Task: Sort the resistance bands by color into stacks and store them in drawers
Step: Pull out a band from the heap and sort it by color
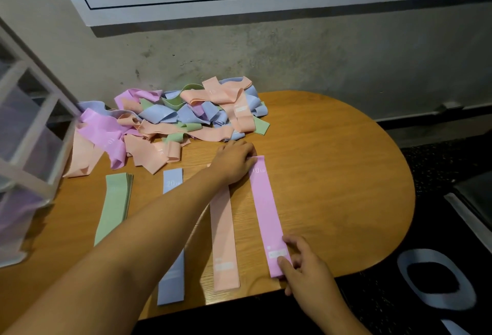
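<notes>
Presently catalogued, largest first.

Table [346, 175]: wooden, round-ended, set against a wall; it bears all the bands.

Drawer unit [32, 127]: translucent, at the table's left edge. Pink and lilac tints show through its fronts, but the contents cannot be made out.

Unsorted pile [170, 119]: tangled pink, peach, blue and green bands along the far side, touching the drawer unit.

Sorted rows, lying flat side by side on the near half: green stack [114, 207], several deep; blue stack [171, 286], partly under the forearm; peach stack [223, 241], depth unclear.

Pink band [266, 209]: the item in hand, laid just right of the peach stack and marked 10 lb at its far end.

Left hand [234, 161]: reaches across the peach stack, fingers bent down onto the pink band's far end; pinching or only pressing cannot be told.

Right hand [303, 265]: thumb and fingers pinch the pink band's near end at the table edge.

Handling note: the step appears to be laying out a pink row. Draw the band gently taut between both ends, keep it parallel to the peach stack with a gap, flatten it, then release without dragging.
</notes>
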